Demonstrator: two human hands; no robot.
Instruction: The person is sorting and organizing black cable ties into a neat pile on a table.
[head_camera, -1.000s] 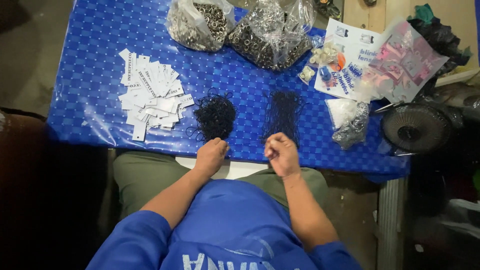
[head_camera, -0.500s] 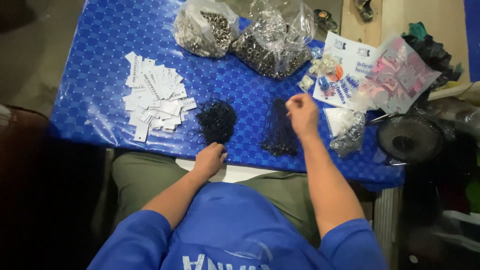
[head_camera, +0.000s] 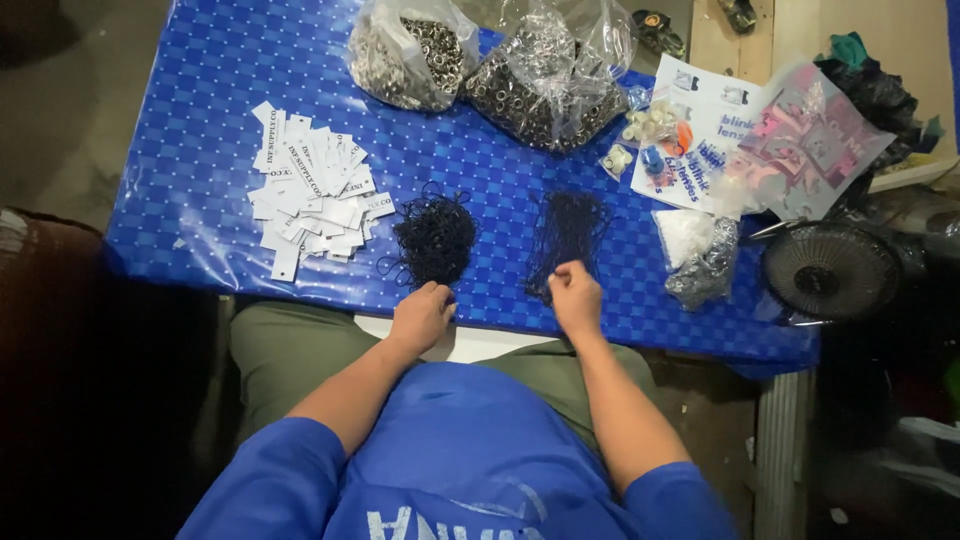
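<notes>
Head view only. Left hand (head_camera: 422, 315) rests at the near edge of the blue-covered table (head_camera: 200, 150), fingers curled in, just below the tangled heap of black cords (head_camera: 434, 240); whether a strand is pinched between the fingertips cannot be told, the knuckles hide them. Right hand (head_camera: 575, 297) sits beside it, closed in a loose fist at the near end of the straightened bundle of black cords (head_camera: 568, 235), and appears to grip a few strands there, though the dark threads blur against the cloth. The two piles lie apart, one loose and one combed out lengthwise, which reads as sorted versus unsorted stock kept within short reach of each hand. White paper tags (head_camera: 310, 190) are fanned out to the left, well clear of the cords. Two clear bags of metal eyelets (head_camera: 480, 70) stand at the far edge. Small packets and printed sheets (head_camera: 720, 140) crowd the right side, with a small fan (head_camera: 830, 270) just off the table.
</notes>
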